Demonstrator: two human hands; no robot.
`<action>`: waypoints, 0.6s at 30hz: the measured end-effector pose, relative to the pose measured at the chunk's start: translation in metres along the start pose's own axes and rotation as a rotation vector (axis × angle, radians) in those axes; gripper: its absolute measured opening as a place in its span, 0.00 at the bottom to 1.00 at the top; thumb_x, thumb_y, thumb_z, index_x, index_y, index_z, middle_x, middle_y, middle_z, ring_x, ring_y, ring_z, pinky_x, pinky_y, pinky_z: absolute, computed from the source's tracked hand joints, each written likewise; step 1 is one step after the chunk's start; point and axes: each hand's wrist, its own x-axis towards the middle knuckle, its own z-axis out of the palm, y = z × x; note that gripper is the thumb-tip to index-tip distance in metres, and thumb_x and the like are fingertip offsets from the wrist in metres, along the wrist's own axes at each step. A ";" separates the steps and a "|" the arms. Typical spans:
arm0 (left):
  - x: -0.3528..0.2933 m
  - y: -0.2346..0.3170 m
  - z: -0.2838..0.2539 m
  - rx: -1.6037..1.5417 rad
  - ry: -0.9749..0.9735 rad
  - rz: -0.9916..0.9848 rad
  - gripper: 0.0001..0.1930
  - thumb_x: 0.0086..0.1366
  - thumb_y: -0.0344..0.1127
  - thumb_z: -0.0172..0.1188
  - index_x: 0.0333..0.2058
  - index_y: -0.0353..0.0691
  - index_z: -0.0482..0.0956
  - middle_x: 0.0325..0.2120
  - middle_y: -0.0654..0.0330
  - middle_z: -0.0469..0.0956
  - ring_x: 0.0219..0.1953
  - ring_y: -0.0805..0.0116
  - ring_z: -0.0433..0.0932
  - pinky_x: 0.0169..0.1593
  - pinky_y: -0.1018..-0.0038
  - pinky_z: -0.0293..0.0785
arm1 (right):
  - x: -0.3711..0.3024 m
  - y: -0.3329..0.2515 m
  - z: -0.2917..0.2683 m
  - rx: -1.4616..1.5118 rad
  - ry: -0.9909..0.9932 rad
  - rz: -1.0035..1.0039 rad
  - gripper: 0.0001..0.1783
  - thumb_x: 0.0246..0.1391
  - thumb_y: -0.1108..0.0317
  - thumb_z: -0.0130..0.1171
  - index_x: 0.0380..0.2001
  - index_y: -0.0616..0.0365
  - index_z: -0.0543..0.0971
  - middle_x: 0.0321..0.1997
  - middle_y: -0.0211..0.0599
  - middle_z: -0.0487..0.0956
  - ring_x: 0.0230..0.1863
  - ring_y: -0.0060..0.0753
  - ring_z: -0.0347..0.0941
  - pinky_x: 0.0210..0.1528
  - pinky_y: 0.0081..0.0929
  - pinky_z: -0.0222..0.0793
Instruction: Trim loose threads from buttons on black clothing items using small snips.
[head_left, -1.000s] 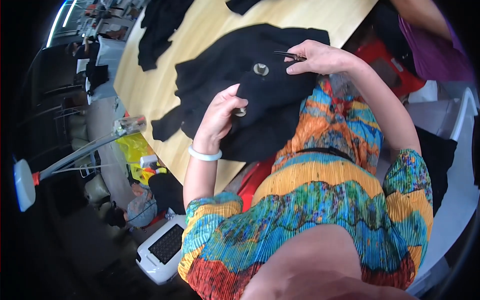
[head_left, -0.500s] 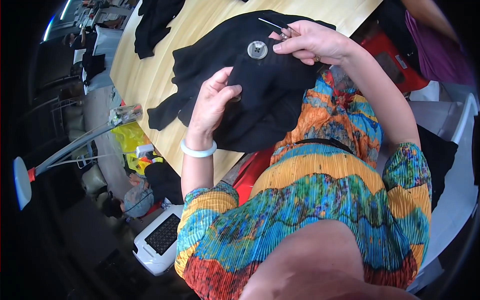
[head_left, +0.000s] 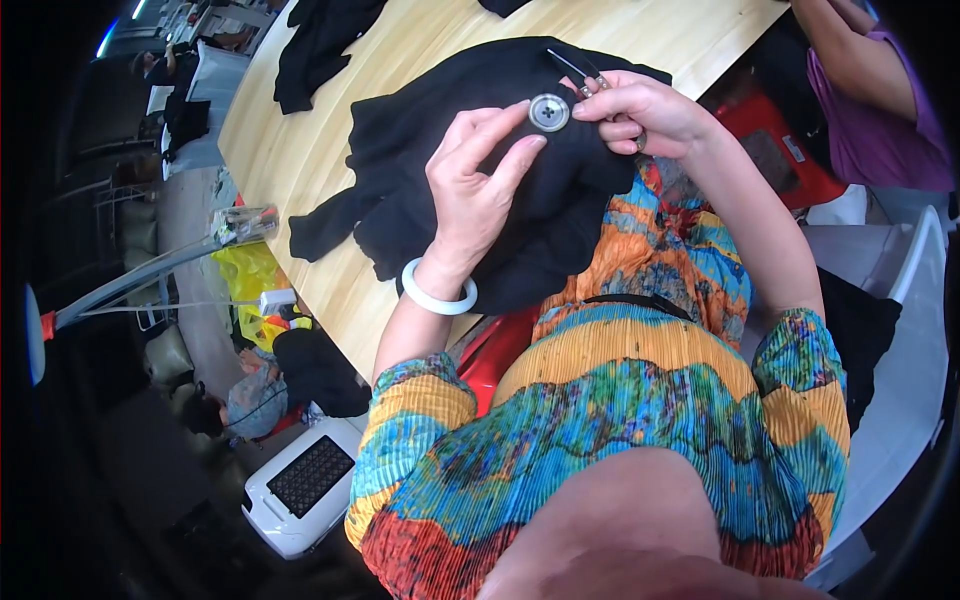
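Note:
A black garment (head_left: pixel 400 140) lies bunched over the table's near edge and toward my lap. On it is a large round grey button (head_left: pixel 549 113) with a dark centre and a pale rim. My left hand (head_left: pixel 478 175), a pale bangle at its wrist, has thumb and forefinger on the button's left rim, the fingertips slightly apart. Thumb and fingers of my right hand (head_left: pixel 640 112) pinch at the button's right side. Small thread snips (head_left: pixel 578 68) stick up from that same hand, their slim metal blades parted and their handles partly hidden by the fingers.
More black garments (head_left: pixel 318 55) lie on the pale wooden table (head_left: pixel 260 130). A lamp arm (head_left: pixel 140 275) stands at the left, near a yellow bag (head_left: pixel 245 275). Right of me is a white bin (head_left: pixel 925 290) with black cloth, and beyond it a person in purple (head_left: pixel 890 120).
My left hand has left the cloth and moved up and right to the button. The button and my right hand with the snips have shifted slightly right; the snips' blades now show parted.

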 end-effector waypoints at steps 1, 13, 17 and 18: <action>-0.001 -0.003 0.003 -0.041 0.035 -0.014 0.14 0.46 0.23 0.63 0.34 0.36 0.78 0.27 0.59 0.73 0.29 0.71 0.72 0.33 0.79 0.68 | 0.001 0.001 0.000 -0.002 0.003 -0.002 0.07 0.48 0.73 0.54 0.32 0.55 0.69 0.15 0.17 0.60 0.09 0.07 0.49 0.11 0.09 0.47; 0.006 -0.003 0.003 0.254 0.091 0.088 0.05 0.46 0.23 0.59 0.25 0.36 0.74 0.30 0.55 0.72 0.30 0.61 0.71 0.34 0.72 0.67 | 0.006 0.001 0.002 -0.070 0.065 -0.055 0.07 0.49 0.72 0.52 0.34 0.56 0.72 0.16 0.18 0.63 0.10 0.08 0.51 0.12 0.10 0.48; 0.008 -0.005 -0.004 -0.015 -0.074 -0.280 0.02 0.54 0.26 0.54 0.27 0.36 0.70 0.30 0.58 0.73 0.26 0.69 0.72 0.28 0.78 0.68 | 0.007 0.003 0.009 -0.492 0.136 -0.150 0.16 0.52 0.63 0.50 0.43 0.59 0.70 0.20 0.23 0.67 0.15 0.11 0.56 0.17 0.11 0.53; 0.010 -0.002 -0.005 -0.228 -0.133 -0.566 0.02 0.57 0.27 0.53 0.28 0.36 0.69 0.29 0.59 0.73 0.25 0.73 0.72 0.26 0.81 0.68 | 0.009 0.008 0.011 -0.709 0.326 -0.346 0.17 0.53 0.60 0.49 0.41 0.60 0.70 0.21 0.27 0.69 0.18 0.17 0.61 0.22 0.16 0.58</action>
